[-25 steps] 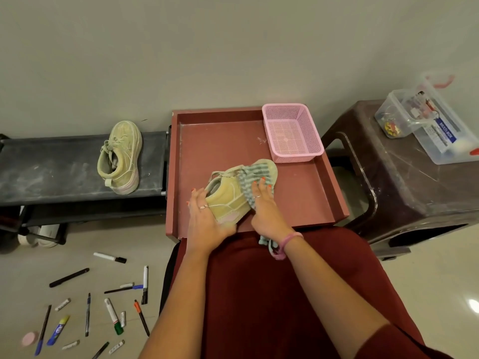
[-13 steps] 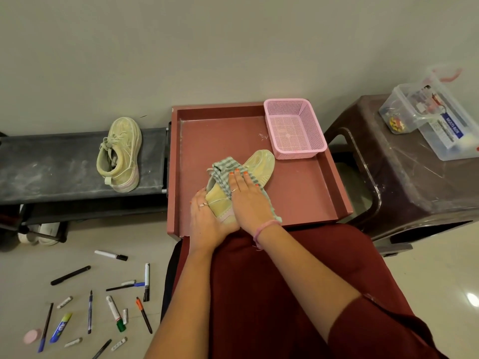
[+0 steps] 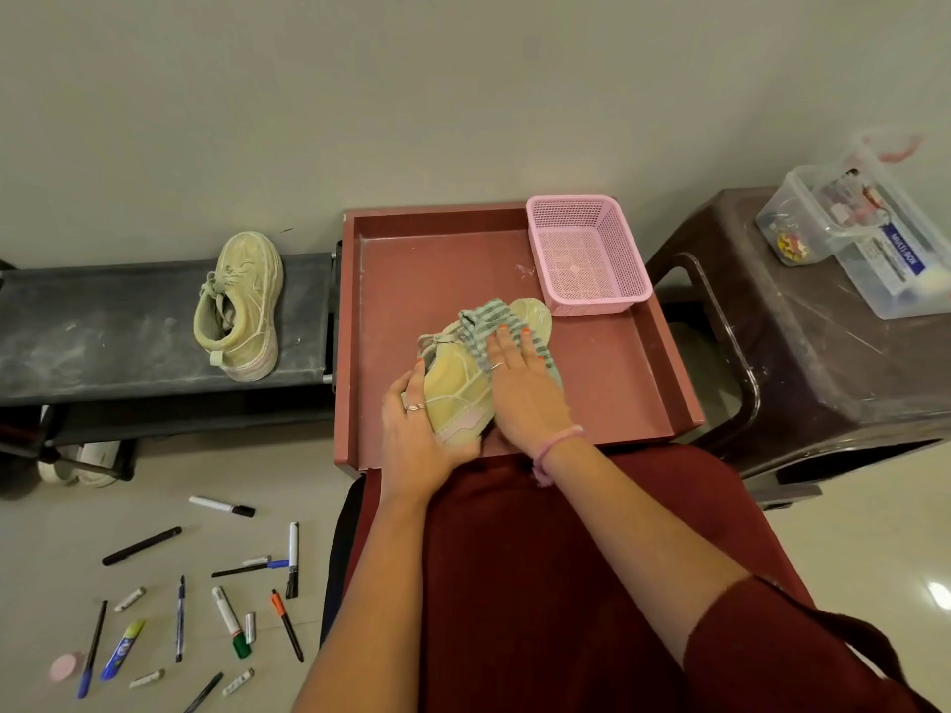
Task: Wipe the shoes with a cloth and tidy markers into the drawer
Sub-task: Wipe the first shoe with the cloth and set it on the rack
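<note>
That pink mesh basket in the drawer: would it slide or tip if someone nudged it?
The pink mesh basket looks like thin plastic with nothing visible inside, so it is probably light and would slide easily on the smooth drawer floor. Its wide, low shape suggests it is unlikely to tip.

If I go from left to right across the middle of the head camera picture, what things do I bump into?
Black shelf → shoe on the shelf → left hand → shoe in the drawer → right hand on the cloth → brown stool → clear plastic box.
</note>
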Motion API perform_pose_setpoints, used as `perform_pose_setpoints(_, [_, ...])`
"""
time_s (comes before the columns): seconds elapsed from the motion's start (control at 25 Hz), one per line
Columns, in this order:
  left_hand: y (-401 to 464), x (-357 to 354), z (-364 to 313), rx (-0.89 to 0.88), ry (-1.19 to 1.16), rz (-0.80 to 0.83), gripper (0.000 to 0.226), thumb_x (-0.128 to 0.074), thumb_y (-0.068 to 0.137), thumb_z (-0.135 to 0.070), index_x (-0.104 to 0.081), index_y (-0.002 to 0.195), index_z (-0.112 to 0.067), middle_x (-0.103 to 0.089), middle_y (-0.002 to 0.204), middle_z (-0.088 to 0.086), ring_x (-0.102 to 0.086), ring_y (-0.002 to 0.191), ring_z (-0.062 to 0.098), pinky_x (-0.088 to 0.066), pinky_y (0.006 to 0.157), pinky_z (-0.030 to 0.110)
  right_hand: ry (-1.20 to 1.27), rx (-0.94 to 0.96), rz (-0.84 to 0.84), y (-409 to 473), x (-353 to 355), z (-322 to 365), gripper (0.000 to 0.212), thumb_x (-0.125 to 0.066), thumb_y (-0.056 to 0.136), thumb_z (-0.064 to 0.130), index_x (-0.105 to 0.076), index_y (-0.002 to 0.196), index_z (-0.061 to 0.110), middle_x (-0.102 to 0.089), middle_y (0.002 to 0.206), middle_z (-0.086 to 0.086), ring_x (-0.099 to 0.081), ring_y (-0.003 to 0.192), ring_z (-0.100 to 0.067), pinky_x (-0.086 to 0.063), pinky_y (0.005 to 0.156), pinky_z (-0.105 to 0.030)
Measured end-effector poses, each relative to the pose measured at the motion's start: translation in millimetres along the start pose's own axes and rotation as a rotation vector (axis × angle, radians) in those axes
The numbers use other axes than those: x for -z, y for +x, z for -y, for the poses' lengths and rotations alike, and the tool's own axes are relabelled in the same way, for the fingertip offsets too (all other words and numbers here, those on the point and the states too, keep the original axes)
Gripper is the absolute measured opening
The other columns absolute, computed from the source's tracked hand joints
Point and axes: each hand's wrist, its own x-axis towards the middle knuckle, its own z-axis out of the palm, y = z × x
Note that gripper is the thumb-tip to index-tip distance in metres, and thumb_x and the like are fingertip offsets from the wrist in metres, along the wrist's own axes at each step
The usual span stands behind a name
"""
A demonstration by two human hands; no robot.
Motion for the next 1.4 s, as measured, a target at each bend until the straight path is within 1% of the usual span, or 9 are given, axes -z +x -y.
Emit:
perform_pose_setpoints(0.2, [1.6, -0.4, 2.5, 0.022, -0.032, -0.001, 0.115, -0.091, 0.055, -0.036, -0.028, 0.148, -0.011, -0.035, 0.140, 0.010, -0.038, 0.130, 0.024, -0.036, 0.108, 0.038, -0.019, 0.229, 0.040, -33.6, -16.5, 3.0, 0.066, -0.034, 0.095, 0.004, -0.003, 0.153, 0.013, 0.001, 0.161, -0.003, 0.000, 0.148, -0.025, -0.012, 0.119, -0.041])
perform_pose_setpoints(0.32, [3.6, -1.9, 0.5, -0.015, -0.001, -0.014, 0.112, -0.090, 0.054, -0.031, -0.030, 0.148, -0.010, -0.036, 0.139, 0.012, -0.038, 0.129, 0.027, -0.037, 0.107, 0.040, -0.136, 0.091, -0.030, -4.4, -4.3, -21.2, 0.060, -0.026, 0.099, 0.005, -0.001, 0.153, 0.014, 0.001, 0.161, -0.002, 0.002, 0.149, -0.024, -0.014, 0.119, -0.042])
perform_pose_setpoints(0.48, [2.4, -2.9, 3.5, 0.009, -0.026, 0.008, 0.113, -0.091, 0.055, -0.034, -0.030, 0.148, -0.014, -0.035, 0.140, 0.009, -0.037, 0.129, 0.025, -0.037, 0.107, 0.038, 0.006, -0.018, -0.028, 9.2, -8.2, -0.6, 0.062, -0.029, 0.097, 0.003, -0.004, 0.153, 0.013, -0.003, 0.161, -0.002, 0.005, 0.148, -0.027, -0.012, 0.120, -0.046])
perform_pose_setpoints(0.72, [-1.0, -2.9, 6.9, 0.012, -0.055, 0.029, 0.107, -0.088, 0.052, -0.036, -0.035, 0.143, -0.016, -0.037, 0.138, 0.005, -0.039, 0.127, 0.022, -0.039, 0.105, 0.037, -0.058, 0.242, -0.029, -44.0, -28.6, -18.8, 0.065, -0.034, 0.094, 0.007, -0.007, 0.153, 0.014, -0.005, 0.161, -0.002, -0.008, 0.148, -0.026, -0.020, 0.118, -0.043])
perform_pose_setpoints(0.92, [3.5, 0.3, 6.7, -0.019, -0.074, 0.047, 0.105, -0.085, 0.050, -0.033, -0.035, 0.142, -0.021, -0.035, 0.138, 0.004, -0.038, 0.127, 0.022, -0.037, 0.104, 0.035, 0.002, -0.069, -0.057, 6.6, -1.7, -42.2, 0.071, -0.032, 0.093, -0.004, 0.005, 0.152, 0.009, 0.007, 0.161, -0.007, 0.006, 0.148, -0.027, -0.013, 0.120, -0.040])
perform_pose_setpoints(1.04, [6.2, 0.9, 6.6, -0.005, -0.100, 0.032, 0.106, -0.084, 0.049, -0.034, -0.036, 0.142, -0.018, -0.037, 0.136, 0.004, -0.039, 0.126, 0.020, -0.035, 0.103, 0.030, 0.054, -0.080, -0.045, -6.8, -13.2, -10.4, 0.079, -0.037, 0.086, -0.005, 0.007, 0.151, 0.003, 0.013, 0.158, -0.016, 0.013, 0.145, -0.037, -0.009, 0.120, -0.045])
perform_pose_setpoints(1.2, [7.9, 0.9, 9.3, 0.017, -0.128, 0.034, 0.106, -0.091, 0.051, -0.033, -0.037, 0.142, -0.018, -0.039, 0.134, 0.002, -0.041, 0.125, 0.016, -0.036, 0.105, 0.030, 0.044, 0.128, -0.011, -48.9, -42.8, 10.5, 0.067, -0.012, 0.086, 0.005, 0.013, 0.148, 0.004, 0.016, 0.158, -0.016, 0.014, 0.146, -0.035, -0.008, 0.121, -0.043])
perform_pose_setpoints(1.28, [7.9, 1.2, 10.1, 0.015, -0.130, 0.029, 0.105, -0.087, 0.049, -0.032, -0.038, 0.141, -0.015, -0.039, 0.133, 0.003, -0.042, 0.125, 0.017, -0.037, 0.104, 0.030, 0.037, 0.097, -0.056, -35.1, -39.9, 1.0, 0.068, -0.002, 0.082, 0.005, 0.012, 0.149, 0.005, 0.013, 0.159, -0.014, 0.012, 0.147, -0.031, -0.009, 0.121, -0.041])
perform_pose_setpoints(1.4, [8.2, 1.2, 10.7, 0.025, -0.133, 0.043, 0.105, -0.087, 0.048, -0.028, -0.038, 0.140, -0.015, -0.037, 0.134, 0.002, -0.040, 0.125, 0.017, -0.035, 0.105, 0.030, -0.040, -0.003, -0.105, 1.1, -22.4, -19.7, 0.069, -0.006, 0.083, -0.001, 0.006, 0.151, 0.004, 0.007, 0.160, -0.014, 0.009, 0.147, -0.032, -0.014, 0.120, -0.041])
